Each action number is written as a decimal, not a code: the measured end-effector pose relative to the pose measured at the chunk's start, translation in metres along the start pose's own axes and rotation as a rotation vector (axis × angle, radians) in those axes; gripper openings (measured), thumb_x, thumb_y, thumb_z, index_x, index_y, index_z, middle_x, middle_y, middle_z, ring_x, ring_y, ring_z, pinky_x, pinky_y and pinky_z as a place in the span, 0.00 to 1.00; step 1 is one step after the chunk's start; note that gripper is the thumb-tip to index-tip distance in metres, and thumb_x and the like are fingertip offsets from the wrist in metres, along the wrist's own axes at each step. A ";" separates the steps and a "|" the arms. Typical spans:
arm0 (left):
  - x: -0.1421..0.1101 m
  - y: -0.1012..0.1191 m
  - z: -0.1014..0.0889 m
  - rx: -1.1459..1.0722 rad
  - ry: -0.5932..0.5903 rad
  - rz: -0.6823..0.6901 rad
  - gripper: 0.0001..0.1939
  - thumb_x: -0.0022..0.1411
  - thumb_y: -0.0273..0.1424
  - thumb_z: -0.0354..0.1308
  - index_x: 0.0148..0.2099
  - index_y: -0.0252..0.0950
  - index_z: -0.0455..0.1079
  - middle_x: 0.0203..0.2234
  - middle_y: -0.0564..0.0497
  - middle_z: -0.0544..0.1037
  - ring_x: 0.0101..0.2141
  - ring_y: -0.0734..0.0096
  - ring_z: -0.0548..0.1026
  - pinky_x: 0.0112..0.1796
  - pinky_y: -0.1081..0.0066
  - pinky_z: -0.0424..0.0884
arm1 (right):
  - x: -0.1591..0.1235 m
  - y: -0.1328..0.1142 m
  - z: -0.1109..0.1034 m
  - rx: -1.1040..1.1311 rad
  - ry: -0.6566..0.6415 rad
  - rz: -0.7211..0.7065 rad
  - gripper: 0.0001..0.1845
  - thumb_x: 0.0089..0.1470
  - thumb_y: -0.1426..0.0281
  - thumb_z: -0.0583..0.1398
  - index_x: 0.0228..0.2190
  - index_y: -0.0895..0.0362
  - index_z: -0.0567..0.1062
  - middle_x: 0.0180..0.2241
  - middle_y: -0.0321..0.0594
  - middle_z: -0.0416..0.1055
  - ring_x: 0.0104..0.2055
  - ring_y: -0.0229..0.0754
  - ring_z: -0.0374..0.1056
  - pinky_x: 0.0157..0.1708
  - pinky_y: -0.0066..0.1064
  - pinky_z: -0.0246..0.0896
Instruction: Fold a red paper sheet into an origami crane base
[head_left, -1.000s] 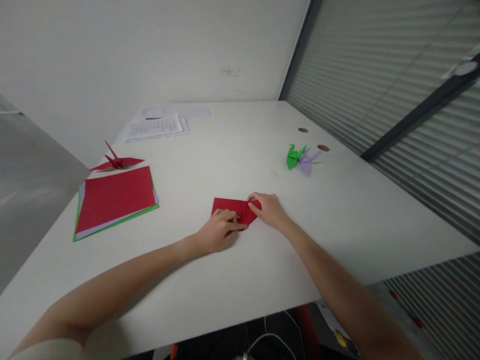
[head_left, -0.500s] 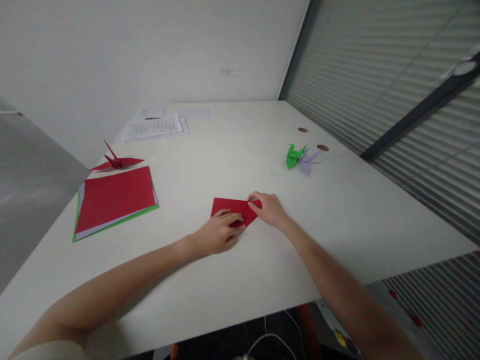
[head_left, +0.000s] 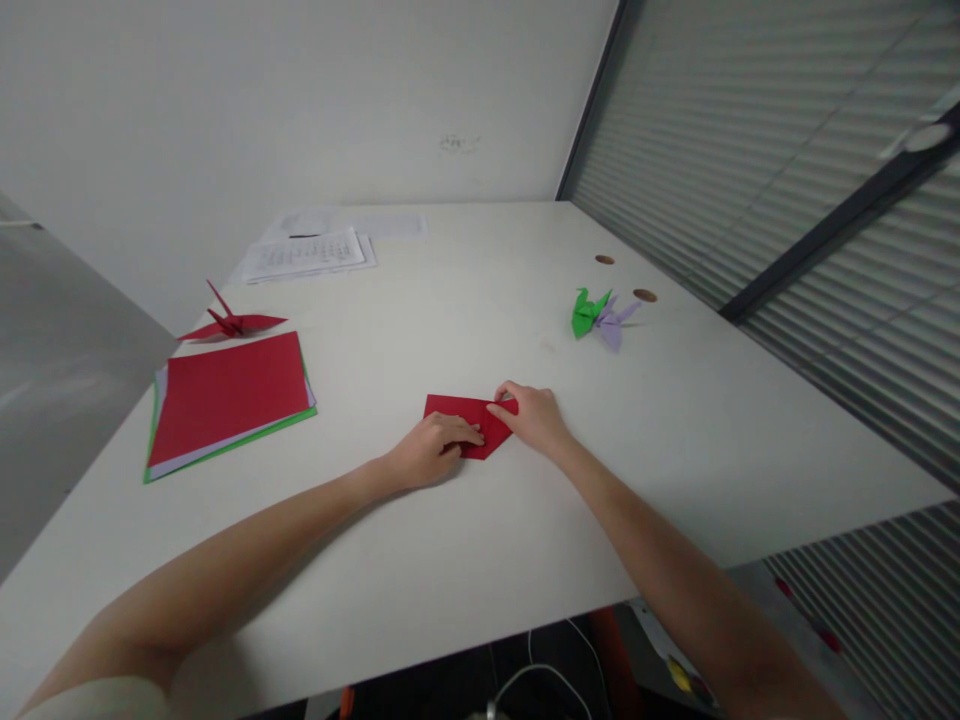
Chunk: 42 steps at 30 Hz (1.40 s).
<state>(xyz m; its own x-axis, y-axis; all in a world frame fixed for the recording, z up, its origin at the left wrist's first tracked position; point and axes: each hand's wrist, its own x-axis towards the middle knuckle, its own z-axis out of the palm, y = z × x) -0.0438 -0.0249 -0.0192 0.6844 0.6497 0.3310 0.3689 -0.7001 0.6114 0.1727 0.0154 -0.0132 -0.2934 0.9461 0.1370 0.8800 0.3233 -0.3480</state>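
Observation:
A folded piece of red origami paper (head_left: 494, 430) lies on the table in front of me, its lower right edge slanted. My left hand (head_left: 431, 448) is closed on its left part, fingers bent and pressed on the paper; the thumb is partly hidden. At the upper right corner, my right hand (head_left: 529, 414) pinches the same paper between thumb and index finger. Some of the folds are covered by my fingers.
Left on the white table (head_left: 465, 310) are a red paper crane (head_left: 234, 325) and a stack of coloured paper (head_left: 232, 400). Printed sheets (head_left: 304, 255) lie farther back. A green paper crane (head_left: 587, 314) touches a purple paper crane (head_left: 613, 328) at right, near two round holes.
My left hand has drawn its fingers in and shifted slightly up and left, uncovering the paper's lower edge. The right thumb has slid a little left along the top edge.

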 end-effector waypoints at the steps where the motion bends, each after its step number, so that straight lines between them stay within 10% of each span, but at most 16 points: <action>1: 0.000 0.000 0.000 0.004 0.006 -0.002 0.24 0.54 0.16 0.45 0.47 0.35 0.75 0.42 0.48 0.81 0.43 0.67 0.77 0.48 0.62 0.70 | 0.000 0.000 0.000 -0.007 -0.001 0.003 0.10 0.58 0.59 0.59 0.35 0.52 0.73 0.34 0.38 0.78 0.38 0.46 0.72 0.42 0.37 0.55; 18: -0.002 0.027 -0.004 0.457 -0.202 0.144 0.18 0.64 0.29 0.50 0.54 0.35 0.70 0.47 0.40 0.73 0.47 0.57 0.71 0.53 0.54 0.62 | 0.001 -0.001 0.000 -0.034 -0.012 -0.002 0.10 0.59 0.59 0.58 0.35 0.52 0.73 0.33 0.39 0.78 0.36 0.44 0.72 0.40 0.36 0.54; 42: 0.001 0.005 -0.010 0.065 -0.205 -0.015 0.26 0.58 0.20 0.48 0.59 0.37 0.65 0.54 0.47 0.74 0.51 0.65 0.74 0.57 0.58 0.59 | 0.001 -0.001 0.001 -0.061 -0.025 0.015 0.10 0.59 0.58 0.59 0.36 0.52 0.72 0.34 0.38 0.78 0.38 0.45 0.72 0.41 0.36 0.52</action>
<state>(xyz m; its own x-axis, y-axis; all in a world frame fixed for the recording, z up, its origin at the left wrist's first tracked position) -0.0474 -0.0248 -0.0079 0.7896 0.5910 0.1649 0.4156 -0.7128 0.5650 0.1708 0.0160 -0.0137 -0.2883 0.9514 0.1082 0.9055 0.3076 -0.2923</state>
